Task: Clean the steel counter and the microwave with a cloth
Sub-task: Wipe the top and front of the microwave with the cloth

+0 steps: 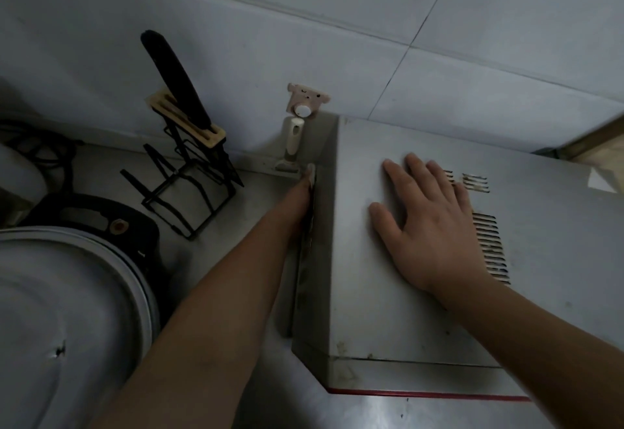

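The right hand is lying flat, palm down, on the top panel of the grey boxy metal microwave, fingers straight and spread, its grip open and holding nothing; the fingertips are reaching toward the far left part of the panel, beside the slotted vents. The left hand is reaching along the microwave's left side, down in the narrow gap near the far wall, and its fingers are mostly hidden against that side. A sliver of pale material is showing at its fingertips; whether this is the cloth cannot be told, nor can the state of that grip. The microwave is standing on the dull steel surface, at the right of the scene, its back close to the white tiled wall. To the left, a black wire rack is holding a black-handled knife. At the near left, a large round pale lid is sitting in front of a black appliance.
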{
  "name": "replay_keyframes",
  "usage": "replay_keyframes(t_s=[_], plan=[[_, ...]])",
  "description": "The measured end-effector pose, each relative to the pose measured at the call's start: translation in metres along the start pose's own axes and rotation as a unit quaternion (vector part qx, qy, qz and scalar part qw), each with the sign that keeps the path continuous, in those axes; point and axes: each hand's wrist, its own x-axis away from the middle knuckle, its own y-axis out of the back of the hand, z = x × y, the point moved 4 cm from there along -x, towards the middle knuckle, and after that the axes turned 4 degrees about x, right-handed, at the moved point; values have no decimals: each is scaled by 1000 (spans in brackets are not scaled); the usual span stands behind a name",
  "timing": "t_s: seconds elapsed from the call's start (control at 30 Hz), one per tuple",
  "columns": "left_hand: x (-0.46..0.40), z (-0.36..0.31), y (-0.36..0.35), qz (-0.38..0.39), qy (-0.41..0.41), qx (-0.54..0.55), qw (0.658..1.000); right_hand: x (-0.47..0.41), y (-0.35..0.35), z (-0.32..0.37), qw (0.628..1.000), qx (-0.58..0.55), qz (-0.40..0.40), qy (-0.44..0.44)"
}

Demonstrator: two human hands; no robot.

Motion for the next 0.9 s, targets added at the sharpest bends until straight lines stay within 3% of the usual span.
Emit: replay_keyframes(t_s=[0.17,0.27,0.37,0.43,0.6,0.77,0.9], plan=[[44,27,5,-21,18,13,1000,0,0,-1,1000,-2,1,-1],[78,74,20,3,19,4,1000,0,0,-1,1000,2,2,-5],[96,136,42,-41,28,43,998,1,0,1,1000,2,-3,-9],[114,169,47,-30,47,43,998,0,-1,1,1000,3,-1,-10],[204,168,39,40,37,-95,994,1,-1,1,1000,2,-10,-5],[230,155,19,72,-27,9,997,1,1,1,1000,8,-21,-4],[238,137,0,118,-103,-43,987,2,1,1,1000,1,-19,-6]])
